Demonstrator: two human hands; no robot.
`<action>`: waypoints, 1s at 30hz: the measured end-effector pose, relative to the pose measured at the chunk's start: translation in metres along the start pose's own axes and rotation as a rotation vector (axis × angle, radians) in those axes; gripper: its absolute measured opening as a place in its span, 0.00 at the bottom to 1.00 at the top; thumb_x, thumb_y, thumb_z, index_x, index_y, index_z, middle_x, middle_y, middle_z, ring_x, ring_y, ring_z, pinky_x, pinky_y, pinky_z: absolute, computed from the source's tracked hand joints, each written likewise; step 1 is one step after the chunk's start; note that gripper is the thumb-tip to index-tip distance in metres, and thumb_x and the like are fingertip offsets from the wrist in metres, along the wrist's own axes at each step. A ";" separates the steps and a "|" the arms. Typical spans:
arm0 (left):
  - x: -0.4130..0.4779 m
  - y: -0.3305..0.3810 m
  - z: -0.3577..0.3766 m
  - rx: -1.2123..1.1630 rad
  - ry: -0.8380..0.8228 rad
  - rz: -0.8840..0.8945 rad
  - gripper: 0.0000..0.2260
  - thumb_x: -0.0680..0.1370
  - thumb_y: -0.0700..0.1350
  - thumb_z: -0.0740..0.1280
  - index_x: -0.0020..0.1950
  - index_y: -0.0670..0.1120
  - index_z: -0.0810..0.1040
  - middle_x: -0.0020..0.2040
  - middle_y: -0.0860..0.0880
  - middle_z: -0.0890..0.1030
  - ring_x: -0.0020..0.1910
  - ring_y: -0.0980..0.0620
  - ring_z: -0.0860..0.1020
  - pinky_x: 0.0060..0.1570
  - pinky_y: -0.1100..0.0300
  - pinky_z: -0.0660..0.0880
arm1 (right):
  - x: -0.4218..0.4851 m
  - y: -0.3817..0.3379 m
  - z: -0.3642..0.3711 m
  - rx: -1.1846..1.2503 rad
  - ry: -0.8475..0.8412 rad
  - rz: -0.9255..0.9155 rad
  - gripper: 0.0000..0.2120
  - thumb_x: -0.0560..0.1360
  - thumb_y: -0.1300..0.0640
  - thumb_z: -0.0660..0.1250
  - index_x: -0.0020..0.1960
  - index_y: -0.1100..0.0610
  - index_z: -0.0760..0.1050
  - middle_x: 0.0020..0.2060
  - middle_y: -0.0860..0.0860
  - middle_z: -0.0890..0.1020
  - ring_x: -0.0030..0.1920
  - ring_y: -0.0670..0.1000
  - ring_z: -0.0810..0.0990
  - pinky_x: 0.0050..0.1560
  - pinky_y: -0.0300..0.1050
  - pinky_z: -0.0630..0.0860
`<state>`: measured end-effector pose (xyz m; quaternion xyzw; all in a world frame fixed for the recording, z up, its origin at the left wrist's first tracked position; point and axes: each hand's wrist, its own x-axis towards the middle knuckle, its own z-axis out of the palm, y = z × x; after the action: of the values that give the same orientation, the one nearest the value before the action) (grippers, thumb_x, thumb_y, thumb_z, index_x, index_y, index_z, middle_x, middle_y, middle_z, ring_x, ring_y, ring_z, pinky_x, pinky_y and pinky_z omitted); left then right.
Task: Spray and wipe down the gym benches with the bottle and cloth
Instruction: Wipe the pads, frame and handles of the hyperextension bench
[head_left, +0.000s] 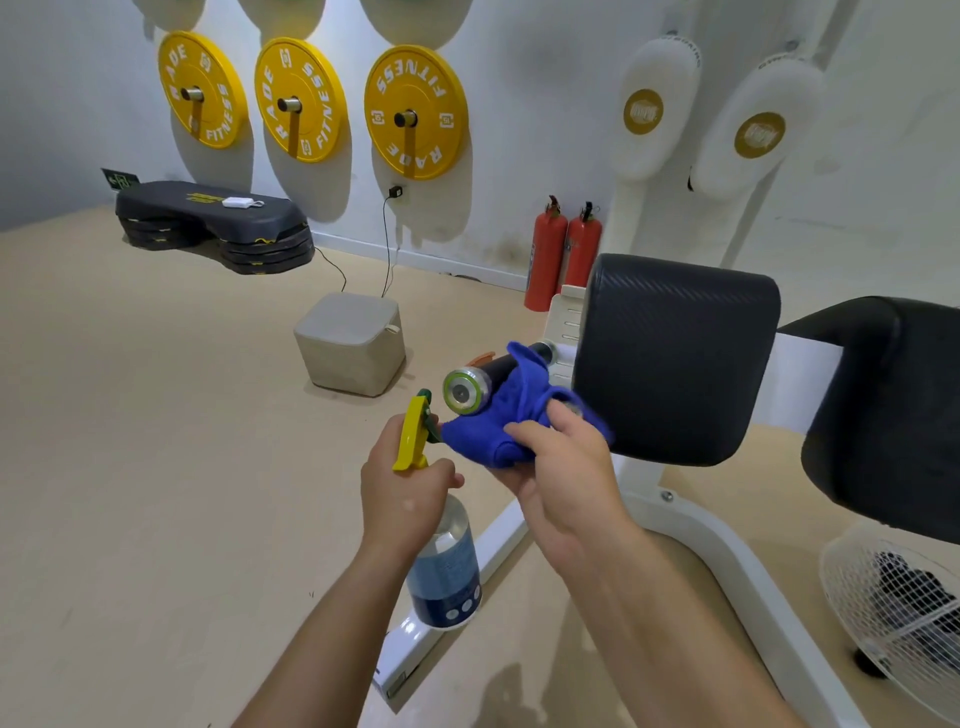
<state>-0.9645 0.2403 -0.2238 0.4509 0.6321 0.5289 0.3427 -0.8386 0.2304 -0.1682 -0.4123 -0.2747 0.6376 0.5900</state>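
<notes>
the blue cloth (506, 423) sits at the centre of the frame, bunched over the black handle (498, 366) that sticks out from the bench, just beside its silver end cap (464, 391). the right hand (558, 467) grips the cloth from below and the near side, fingers curled into the folds and pressing it against the handle. just left of it, the left hand (402, 491) is wrapped round the neck of the spray bottle (444, 566), whose yellow trigger (410, 436) stands upright with the nozzle touching or all but touching the cloth; the clear bottle holds blue liquid and hangs low in the centre. to the right of the cloth is the bench's black pad (675, 358), with a second black pad (888, 415) at the right edge, both on a white frame (701, 540). a white fan (893, 613) stands in the lower right corner. further off, a grey cube (350, 343) sits on the tan floor mid-frame, two red extinguishers (563, 254) stand against the wall, black steps (213, 223) are stacked at upper left, and yellow plates (301, 98) hang on the wall along the top.
</notes>
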 end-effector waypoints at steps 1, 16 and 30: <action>0.001 0.000 0.001 0.012 0.006 -0.006 0.20 0.67 0.34 0.72 0.48 0.58 0.76 0.44 0.55 0.82 0.41 0.46 0.82 0.38 0.56 0.75 | -0.001 0.003 -0.004 0.042 0.004 0.018 0.15 0.79 0.72 0.61 0.60 0.58 0.78 0.52 0.57 0.85 0.53 0.57 0.85 0.49 0.52 0.83; 0.003 -0.010 -0.023 0.040 0.051 0.020 0.20 0.69 0.31 0.69 0.47 0.57 0.78 0.48 0.58 0.83 0.42 0.44 0.85 0.37 0.60 0.74 | 0.117 0.018 0.026 0.715 0.133 0.203 0.16 0.83 0.47 0.55 0.51 0.54 0.77 0.34 0.47 0.81 0.29 0.52 0.78 0.46 0.47 0.78; -0.010 -0.017 -0.034 -0.002 -0.008 0.022 0.19 0.63 0.37 0.69 0.47 0.58 0.80 0.45 0.62 0.82 0.47 0.45 0.83 0.45 0.41 0.83 | 0.099 0.037 0.026 0.366 0.310 0.104 0.15 0.84 0.53 0.56 0.70 0.51 0.68 0.54 0.54 0.83 0.49 0.54 0.83 0.39 0.47 0.79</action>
<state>-0.9952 0.2177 -0.2339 0.4594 0.6251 0.5316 0.3400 -0.8763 0.3254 -0.2065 -0.4052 -0.0390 0.6353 0.6562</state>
